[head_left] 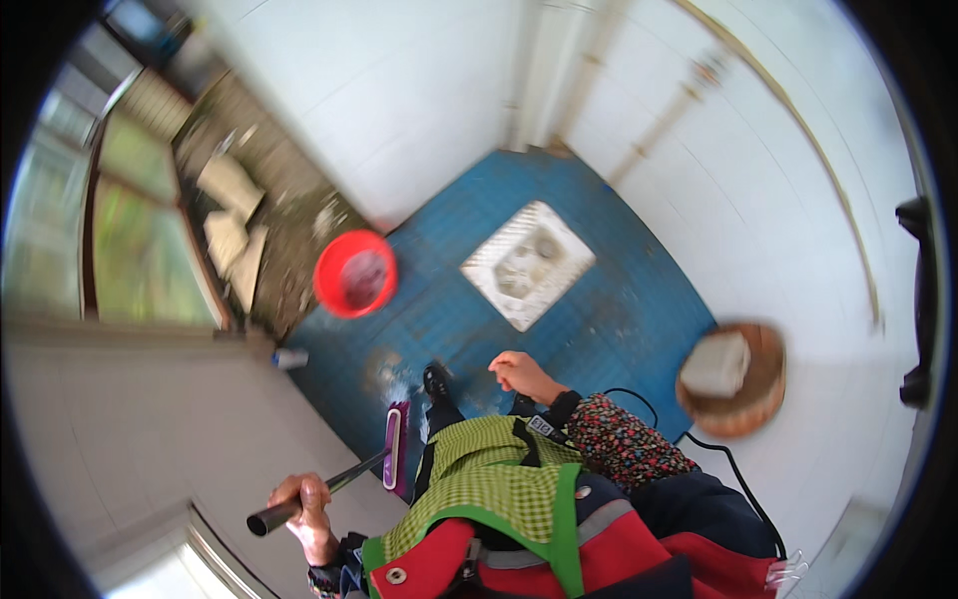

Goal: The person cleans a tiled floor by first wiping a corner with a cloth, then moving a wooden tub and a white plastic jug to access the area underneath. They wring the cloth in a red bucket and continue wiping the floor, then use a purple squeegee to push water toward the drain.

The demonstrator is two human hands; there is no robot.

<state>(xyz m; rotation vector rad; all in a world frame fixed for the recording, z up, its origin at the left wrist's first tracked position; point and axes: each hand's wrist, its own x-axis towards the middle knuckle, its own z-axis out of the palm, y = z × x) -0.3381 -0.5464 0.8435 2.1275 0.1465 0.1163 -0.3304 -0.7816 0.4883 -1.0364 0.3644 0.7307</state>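
Observation:
My left hand [305,507] is wrapped round the dark handle of a broom [395,447], close to the handle's end. The broom's purple and white head rests on the blue floor beside my left shoe [436,381], its purple bristles partly in view. My right hand [524,374] hangs in front of my body with its fingers curled in; nothing shows in it. Beyond it, a white squat toilet [574,273] with brownish stains is set into the floor. To the left stands a red bucket [329,278] with pale, foamy-looking liquid inside.
A round brown basket [763,404] holding a pale block-shaped thing stands by the right wall. White walls [399,90] surround the blue floor [454,215]; a pipe [798,125] runs along the right one. A small white container [290,358] lies by the left wall. Cardboard pieces [231,188] lie outside.

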